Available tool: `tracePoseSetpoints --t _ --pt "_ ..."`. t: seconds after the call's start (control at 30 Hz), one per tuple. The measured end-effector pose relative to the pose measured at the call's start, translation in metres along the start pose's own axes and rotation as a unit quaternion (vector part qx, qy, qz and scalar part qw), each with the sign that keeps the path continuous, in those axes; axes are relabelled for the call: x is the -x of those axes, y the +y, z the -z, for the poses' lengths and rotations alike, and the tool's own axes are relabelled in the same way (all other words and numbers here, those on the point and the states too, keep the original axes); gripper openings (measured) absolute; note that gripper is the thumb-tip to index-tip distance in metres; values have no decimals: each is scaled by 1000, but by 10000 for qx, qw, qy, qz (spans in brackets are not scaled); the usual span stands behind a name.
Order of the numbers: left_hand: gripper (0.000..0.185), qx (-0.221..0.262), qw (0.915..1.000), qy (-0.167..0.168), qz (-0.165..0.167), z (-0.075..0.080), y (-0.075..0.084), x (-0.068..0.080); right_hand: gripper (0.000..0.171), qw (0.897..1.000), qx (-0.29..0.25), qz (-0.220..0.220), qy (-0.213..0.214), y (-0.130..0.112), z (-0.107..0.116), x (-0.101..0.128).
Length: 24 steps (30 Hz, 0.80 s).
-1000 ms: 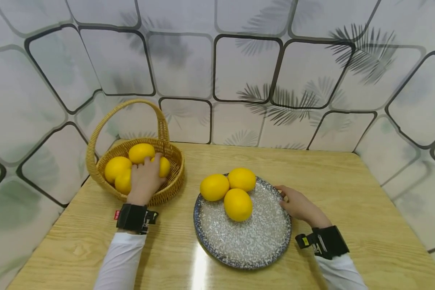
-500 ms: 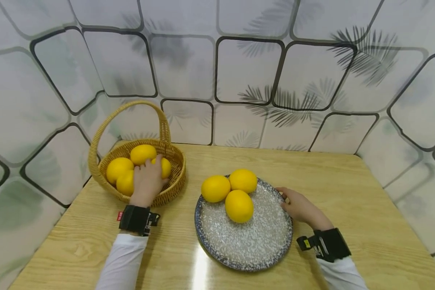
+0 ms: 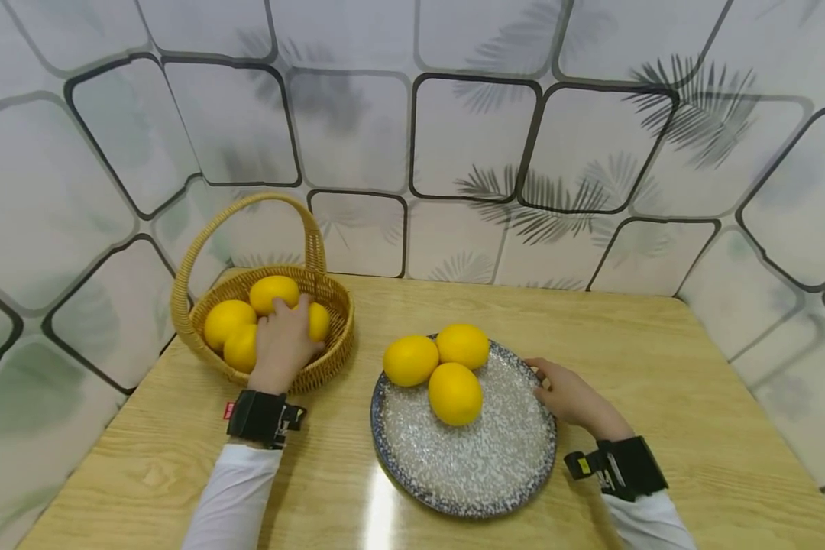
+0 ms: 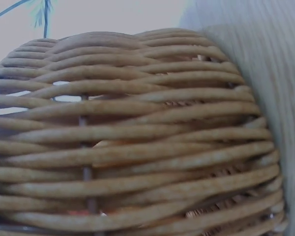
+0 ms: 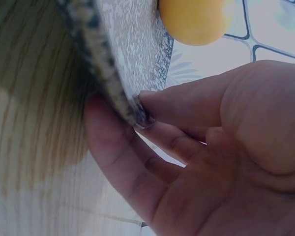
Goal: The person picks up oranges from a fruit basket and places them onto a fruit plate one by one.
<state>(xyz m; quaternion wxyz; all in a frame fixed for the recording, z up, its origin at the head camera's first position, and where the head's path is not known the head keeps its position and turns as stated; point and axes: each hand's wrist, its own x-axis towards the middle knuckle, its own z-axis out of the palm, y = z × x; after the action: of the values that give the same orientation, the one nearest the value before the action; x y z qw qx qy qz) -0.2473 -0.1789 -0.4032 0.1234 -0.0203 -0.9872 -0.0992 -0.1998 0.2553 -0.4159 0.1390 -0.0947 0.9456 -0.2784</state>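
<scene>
In the head view, my left hand (image 3: 285, 344) reaches into a wicker basket (image 3: 337, 344) and grips a lemon (image 3: 319, 322), its fingers curled over the top. Several other lemons lie beside it, one of them a lemon (image 3: 275, 293) at the back. The left wrist view shows the basket's woven side (image 4: 137, 128), which hides that hand. My right hand (image 3: 572, 396) pinches the right rim of a round speckled plate (image 3: 502, 466). Seen from the right wrist, the thumb (image 5: 187, 103) lies on top of the rim and fingers are underneath. Three lemons (image 3: 456, 394) sit together on the plate's far left part.
Both the basket and the plate stand on a light wood table (image 3: 632, 328). An arched handle (image 3: 247, 200) rises over the basket. Patterned wall covering (image 3: 474, 137) closes off the back and both sides.
The whole head view has shifted slightly down and right. Both hands keep their places, the left on the lemon in the basket and the right on the plate's rim.
</scene>
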Motion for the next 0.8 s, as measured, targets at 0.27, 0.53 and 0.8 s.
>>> tracePoseSetpoints --t 0.27,0.53,0.8 --pt "87 362 9988 190 256 1 0 -6 51 9999 -16 -68 -76 1 1 0" --pt "88 654 9966 438 250 24 8 -1 51 10000 14 -28 -63 2 2 1" --pt "82 1147 9930 -191 216 56 32 7 51 9999 45 -40 -82 4 0 -1"
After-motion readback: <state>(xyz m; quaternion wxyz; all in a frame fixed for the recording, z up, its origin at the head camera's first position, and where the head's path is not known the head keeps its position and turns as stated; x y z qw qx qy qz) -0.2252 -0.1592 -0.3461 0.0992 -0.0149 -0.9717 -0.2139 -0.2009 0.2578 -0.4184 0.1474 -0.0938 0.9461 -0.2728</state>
